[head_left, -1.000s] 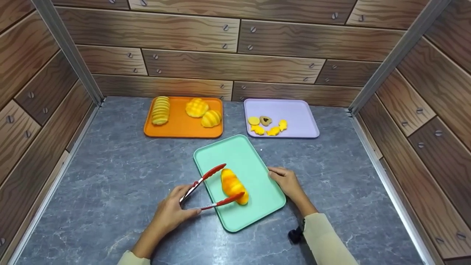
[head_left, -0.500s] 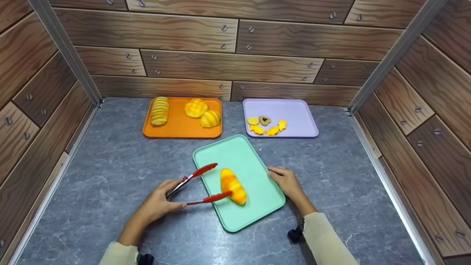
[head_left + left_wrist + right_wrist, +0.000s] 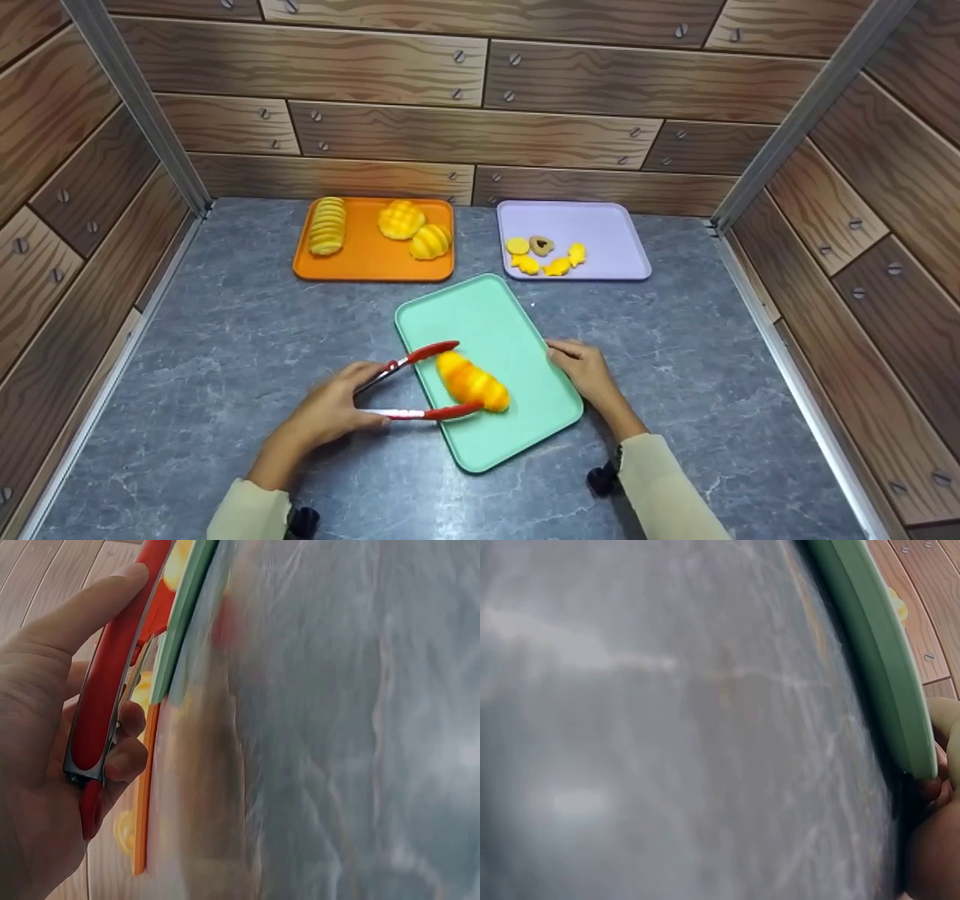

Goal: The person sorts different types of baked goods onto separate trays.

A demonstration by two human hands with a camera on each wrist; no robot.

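Note:
My left hand (image 3: 326, 409) holds red-tipped tongs (image 3: 454, 412), thumb on one arm and fingers on the other, as the left wrist view also shows. The arms of the tongs are spread. One red tip lies at the upper left of an orange-yellow croissant (image 3: 472, 382), the other at its lower side; firm contact cannot be told. The croissant lies on a mint green tray (image 3: 517, 390), slanted on the table. My right hand (image 3: 589, 373) grips that tray's right edge; in the right wrist view its fingers (image 3: 934, 787) are partly hidden behind the rim.
An orange tray (image 3: 360, 266) with a ridged long roll (image 3: 328, 225) and two round breads (image 3: 401, 220) stands at the back left. Beside it, a lilac tray (image 3: 600, 240) carries several small yellow pieces and a brown heart-shaped one (image 3: 541, 245). Wood-patterned walls enclose the grey table.
The left hand with the tongs drew back left, then shifted slightly right again. The croissant has turned on the tray, its upper end swinging left and down. The right hand and trays stay put.

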